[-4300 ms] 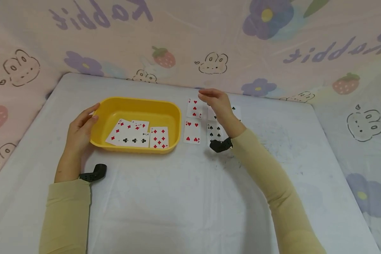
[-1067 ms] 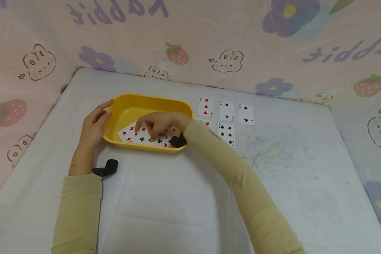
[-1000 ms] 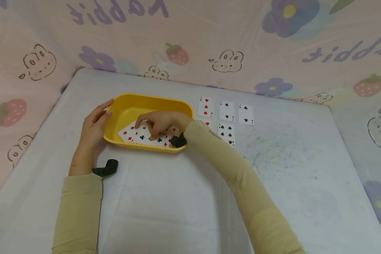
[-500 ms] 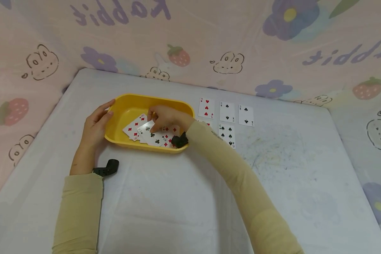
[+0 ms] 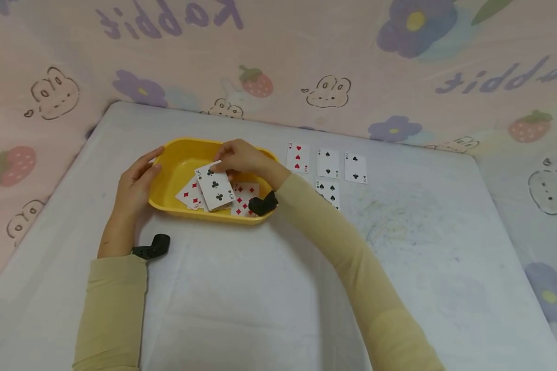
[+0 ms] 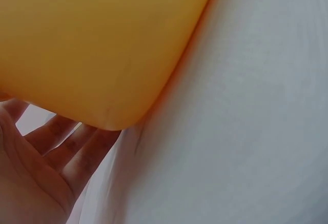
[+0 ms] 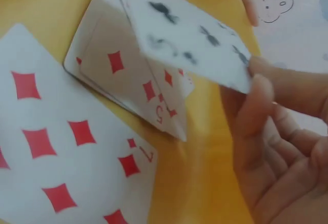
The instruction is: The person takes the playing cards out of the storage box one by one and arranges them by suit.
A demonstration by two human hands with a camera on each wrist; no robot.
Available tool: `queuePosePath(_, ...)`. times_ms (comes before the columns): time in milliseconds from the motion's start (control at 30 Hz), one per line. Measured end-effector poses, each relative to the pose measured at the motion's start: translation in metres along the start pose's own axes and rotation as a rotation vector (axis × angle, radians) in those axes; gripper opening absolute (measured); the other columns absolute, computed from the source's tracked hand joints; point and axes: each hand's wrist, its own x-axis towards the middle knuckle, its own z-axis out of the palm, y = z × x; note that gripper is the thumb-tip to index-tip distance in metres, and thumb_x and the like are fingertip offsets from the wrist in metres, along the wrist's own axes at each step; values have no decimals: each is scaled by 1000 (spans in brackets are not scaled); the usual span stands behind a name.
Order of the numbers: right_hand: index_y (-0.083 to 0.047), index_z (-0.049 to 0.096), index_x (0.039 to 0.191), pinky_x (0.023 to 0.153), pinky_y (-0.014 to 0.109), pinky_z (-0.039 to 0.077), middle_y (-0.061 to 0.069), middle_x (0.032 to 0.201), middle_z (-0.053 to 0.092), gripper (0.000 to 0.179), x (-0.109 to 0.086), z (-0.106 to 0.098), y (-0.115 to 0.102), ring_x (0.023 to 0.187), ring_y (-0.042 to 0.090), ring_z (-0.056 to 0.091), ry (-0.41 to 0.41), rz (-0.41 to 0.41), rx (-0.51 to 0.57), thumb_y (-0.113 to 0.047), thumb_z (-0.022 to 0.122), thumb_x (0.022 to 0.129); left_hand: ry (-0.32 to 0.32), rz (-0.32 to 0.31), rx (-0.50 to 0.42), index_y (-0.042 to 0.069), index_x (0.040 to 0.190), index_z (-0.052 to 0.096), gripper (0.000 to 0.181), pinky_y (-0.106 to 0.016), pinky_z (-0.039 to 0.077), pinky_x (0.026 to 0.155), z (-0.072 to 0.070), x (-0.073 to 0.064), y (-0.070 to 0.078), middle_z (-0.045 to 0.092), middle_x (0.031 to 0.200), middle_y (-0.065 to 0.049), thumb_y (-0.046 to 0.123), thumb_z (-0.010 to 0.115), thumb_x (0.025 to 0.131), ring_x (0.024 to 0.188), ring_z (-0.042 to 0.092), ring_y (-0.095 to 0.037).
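A yellow plastic basin [image 5: 204, 217] stands on the table, and my left hand [image 5: 132, 185] holds its left end, thumb at the rim and fingers along the outside. My right hand [image 5: 242, 157] is over the basin, pinching a three of clubs [image 5: 215, 186] by one edge between thumb and finger. That card is tilted up above the others, as the right wrist view shows. Below it lie a six of diamonds [image 5: 187, 195], a five of diamonds [image 7: 118, 65] and a seven of diamonds [image 5: 246, 195]; they partly overlap.
Right of the basin lie a three of hearts [image 5: 298, 157], a two of spades [image 5: 328, 163], a two of clubs [image 5: 355, 168] and a six of spades [image 5: 328, 191], partly behind the right sleeve [image 5: 329, 232]. A printed curtain [image 5: 278, 62] rises behind the table.
My right hand has gone from above the table cards into the basin, picked up the three of clubs and raised it off the pile. My left hand has stayed on the basin.
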Motion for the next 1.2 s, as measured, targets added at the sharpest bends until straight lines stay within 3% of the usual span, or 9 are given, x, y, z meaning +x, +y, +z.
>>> queuePosePath(133,-3,58,106,62,24,51,5,82,65,26,-5,-4,-3,54,13,52,37,2,74,-17,70,88,2,8,7,35,143,45,43,-34,35,112,-1,1,-1,39,152,1,40,42,101,130,37,-22)
queuePosePath(267,-4,59,105,61,22,51,6,84,66,27,-11,-11,-3,55,13,53,60,15,111,-18,71,87,5,34,19,32,143,45,43,-32,38,108,-1,3,-3,42,149,-7,39,43,101,127,39,-22)
queuePosePath(433,-5,59,106,60,20,51,8,91,68,28,-20,-23,-1,58,14,55,98,38,164,-18,73,85,3,22,27,36,143,45,42,-29,39,107,-1,3,-4,43,148,-9,40,42,101,125,41,-20)
queuePosePath(733,-6,60,105,62,21,50,4,86,66,29,-40,-46,10,60,14,54,181,72,179,-21,74,84,-2,-10,23,40,142,43,42,-30,38,109,-1,4,-4,41,150,-4,41,41,101,126,39,-18)
queuePosePath(867,-6,61,105,64,20,50,4,87,65,29,-48,-54,16,67,14,55,213,88,159,-23,74,84,0,23,6,37,142,45,41,-15,42,94,-4,3,-6,51,136,-1,39,43,101,111,46,-8)
queuePosePath(967,-7,61,107,67,20,51,4,89,64,30,-53,-58,21,71,14,56,226,95,151,-24,73,85,8,49,-8,35,141,47,41,-7,41,81,-7,2,-8,53,121,9,36,45,100,100,46,-2)
queuePosePath(1067,-7,60,109,67,21,51,4,92,64,31,-59,-62,26,69,13,56,231,96,166,-23,72,86,15,55,-24,34,141,48,40,-5,40,78,-7,2,-8,52,113,17,34,45,101,98,44,-1)
queuePosePath(1200,-7,58,110,64,20,50,6,93,62,29,-68,-68,35,64,12,53,249,106,201,-21,70,87,4,62,-30,34,141,48,40,-5,41,80,-5,4,-8,52,116,15,34,45,101,99,44,-1)
